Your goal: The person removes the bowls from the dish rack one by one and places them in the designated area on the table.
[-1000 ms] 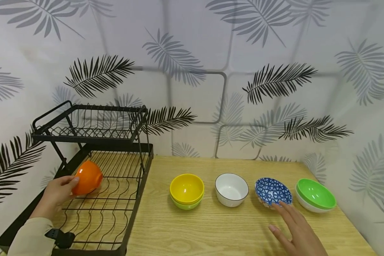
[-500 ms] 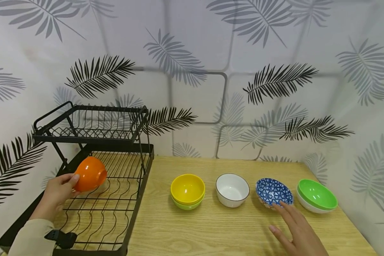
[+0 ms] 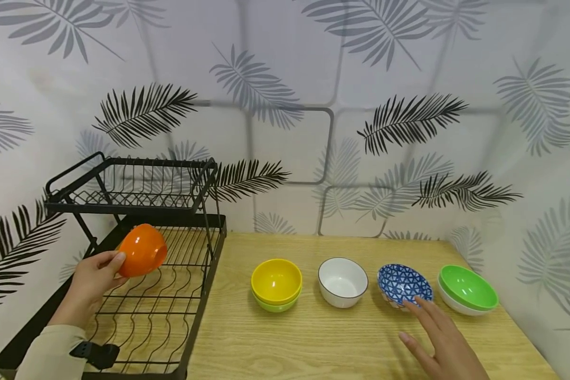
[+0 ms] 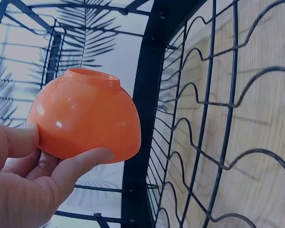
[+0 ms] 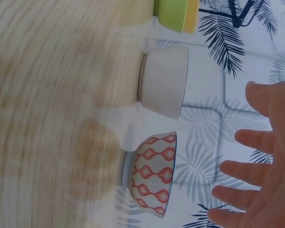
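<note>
An orange bowl point(image 3: 141, 250) hangs tilted on its side above the lower tier of the black dish rack point(image 3: 197, 316). My left hand point(image 3: 95, 282) pinches its rim between thumb and fingers, and in the left wrist view the bowl's foot ring point(image 4: 95, 76) faces away from the palm. On the right, my right hand point(image 3: 444, 340) hovers with spread fingers in front of a bowl point(image 3: 405, 284) that is blue-patterned inside. Its red-and-white outside point(image 5: 154, 173) shows in the right wrist view. Nothing is held by the right hand.
On the wooden table point(image 3: 285, 353), a yellow bowl point(image 3: 277, 279) is nested in a light green one point(image 3: 276, 306). Beside it stands a white bowl point(image 3: 343, 282). At far right a green bowl point(image 3: 467, 286) sits in a white one. The rack's upper tier point(image 3: 133, 206) overhangs the back.
My left hand has lifted the orange bowl up and slightly to the right over the rack. The right hand stays where it was.
</note>
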The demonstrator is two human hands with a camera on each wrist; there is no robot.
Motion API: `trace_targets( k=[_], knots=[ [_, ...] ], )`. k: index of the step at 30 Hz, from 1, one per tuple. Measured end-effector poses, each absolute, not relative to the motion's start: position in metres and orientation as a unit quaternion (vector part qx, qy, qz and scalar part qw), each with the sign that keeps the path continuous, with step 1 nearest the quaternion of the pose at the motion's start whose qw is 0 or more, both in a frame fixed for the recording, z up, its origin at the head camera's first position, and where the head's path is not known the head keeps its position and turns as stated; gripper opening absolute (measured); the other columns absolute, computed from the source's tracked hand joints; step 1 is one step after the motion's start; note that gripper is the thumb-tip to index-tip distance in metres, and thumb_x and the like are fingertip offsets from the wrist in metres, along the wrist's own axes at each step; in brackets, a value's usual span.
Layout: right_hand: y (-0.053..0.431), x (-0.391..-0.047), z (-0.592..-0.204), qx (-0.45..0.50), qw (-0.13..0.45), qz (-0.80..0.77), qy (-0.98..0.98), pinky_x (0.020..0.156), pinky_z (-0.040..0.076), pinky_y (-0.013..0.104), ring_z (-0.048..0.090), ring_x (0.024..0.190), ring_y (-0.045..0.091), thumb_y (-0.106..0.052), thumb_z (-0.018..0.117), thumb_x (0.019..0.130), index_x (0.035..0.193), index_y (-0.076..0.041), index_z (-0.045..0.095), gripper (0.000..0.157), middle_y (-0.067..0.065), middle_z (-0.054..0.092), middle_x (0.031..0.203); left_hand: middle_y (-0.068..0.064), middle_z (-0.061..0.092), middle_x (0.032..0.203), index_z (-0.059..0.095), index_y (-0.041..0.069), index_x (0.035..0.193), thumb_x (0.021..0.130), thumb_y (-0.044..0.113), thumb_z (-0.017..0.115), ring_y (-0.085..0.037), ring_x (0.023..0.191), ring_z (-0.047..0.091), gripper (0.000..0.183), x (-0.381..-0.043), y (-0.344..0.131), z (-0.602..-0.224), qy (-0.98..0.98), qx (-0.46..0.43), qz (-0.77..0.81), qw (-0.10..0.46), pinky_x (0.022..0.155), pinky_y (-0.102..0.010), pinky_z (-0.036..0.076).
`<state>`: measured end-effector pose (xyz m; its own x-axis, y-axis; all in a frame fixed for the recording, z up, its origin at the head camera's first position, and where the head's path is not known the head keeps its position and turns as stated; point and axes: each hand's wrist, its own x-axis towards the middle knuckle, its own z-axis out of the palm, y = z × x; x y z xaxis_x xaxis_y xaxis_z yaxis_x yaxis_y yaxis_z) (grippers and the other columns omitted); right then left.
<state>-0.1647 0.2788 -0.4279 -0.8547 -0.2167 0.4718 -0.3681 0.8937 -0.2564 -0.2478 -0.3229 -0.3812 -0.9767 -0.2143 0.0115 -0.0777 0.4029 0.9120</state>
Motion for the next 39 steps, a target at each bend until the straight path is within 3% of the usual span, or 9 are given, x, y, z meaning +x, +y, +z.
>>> trace_targets(
  k=[4, 9, 12, 18, 24, 33, 39],
  knots=[
    [0.279, -0.165, -0.429, 0.156, 0.217, 0.174, -0.948, 0.087, 0.042, 0.068, 0.044, 0.122, 0.046, -0.033, 0.069, 0.088, 0.135, -0.012, 0.050, 0.055, 0.023, 0.045, 0.139, -0.034, 0.040, 0.135, 0.037, -0.014, 0.137, 0.104, 0.030, 0.038, -0.003, 0.090, 0.056, 0.055, -0.245, -0.317, -0.377, -0.840, 0.075, -0.534, 0.069, 0.079, -0.023, 0.057],
    [0.280, -0.165, -0.431, 0.155, 0.203, 0.173, -0.951, 0.088, 0.040, 0.070, 0.042, 0.123, 0.046, -0.033, 0.069, 0.089, 0.136, -0.013, 0.050, 0.055, 0.022, 0.044, 0.139, -0.033, 0.042, 0.133, 0.040, -0.013, 0.135, 0.103, 0.031, 0.038, -0.032, 0.108, 0.057, 0.055, -0.240, -0.307, -0.370, -0.854, 0.062, -0.512, 0.071, 0.081, -0.027, 0.056],
    [0.279, -0.166, -0.431, 0.159, 0.212, 0.168, -0.949, 0.088, 0.041, 0.068, 0.044, 0.122, 0.045, -0.031, 0.070, 0.087, 0.134, -0.012, 0.051, 0.054, 0.022, 0.046, 0.137, -0.033, 0.042, 0.133, 0.040, -0.013, 0.136, 0.103, 0.031, 0.038, -0.039, 0.114, 0.052, 0.054, -0.237, -0.302, -0.366, -0.855, 0.058, -0.511, 0.067, 0.083, -0.028, 0.055],
    [0.279, -0.167, -0.429, 0.161, 0.216, 0.167, -0.948, 0.089, 0.041, 0.067, 0.045, 0.122, 0.044, -0.029, 0.072, 0.086, 0.133, -0.011, 0.052, 0.054, 0.020, 0.047, 0.137, -0.032, 0.045, 0.131, 0.042, -0.013, 0.134, 0.103, 0.030, 0.040, -0.033, 0.110, 0.056, 0.053, -0.233, -0.298, -0.362, -0.861, 0.044, -0.503, 0.069, 0.084, -0.030, 0.055],
    [0.278, -0.167, -0.431, 0.172, 0.216, 0.174, -0.945, 0.089, 0.041, 0.066, 0.044, 0.123, 0.042, -0.029, 0.072, 0.086, 0.133, -0.012, 0.052, 0.053, 0.019, 0.046, 0.137, -0.033, 0.045, 0.131, 0.042, -0.013, 0.135, 0.103, 0.028, 0.041, -0.036, 0.111, 0.057, 0.052, -0.229, -0.295, -0.359, -0.866, 0.032, -0.494, 0.065, 0.086, -0.034, 0.054],
    [0.278, -0.166, -0.431, 0.170, 0.201, 0.174, -0.949, 0.089, 0.041, 0.068, 0.042, 0.124, 0.044, -0.031, 0.070, 0.088, 0.135, -0.014, 0.051, 0.053, 0.020, 0.045, 0.138, -0.033, 0.048, 0.129, 0.044, -0.013, 0.133, 0.103, 0.026, 0.043, -0.014, 0.098, 0.062, 0.049, -0.223, -0.292, -0.355, -0.866, 0.015, -0.495, 0.067, 0.083, -0.029, 0.056],
    [0.276, -0.165, -0.429, 0.151, 0.172, 0.175, -0.958, 0.092, 0.038, 0.070, 0.040, 0.126, 0.045, -0.035, 0.066, 0.091, 0.137, -0.015, 0.050, 0.053, 0.021, 0.043, 0.141, -0.032, 0.048, 0.128, 0.044, -0.013, 0.133, 0.103, 0.026, 0.044, -0.013, 0.099, 0.061, 0.049, -0.222, -0.288, -0.350, -0.866, 0.009, -0.495, 0.072, 0.083, -0.031, 0.056]
  ],
)
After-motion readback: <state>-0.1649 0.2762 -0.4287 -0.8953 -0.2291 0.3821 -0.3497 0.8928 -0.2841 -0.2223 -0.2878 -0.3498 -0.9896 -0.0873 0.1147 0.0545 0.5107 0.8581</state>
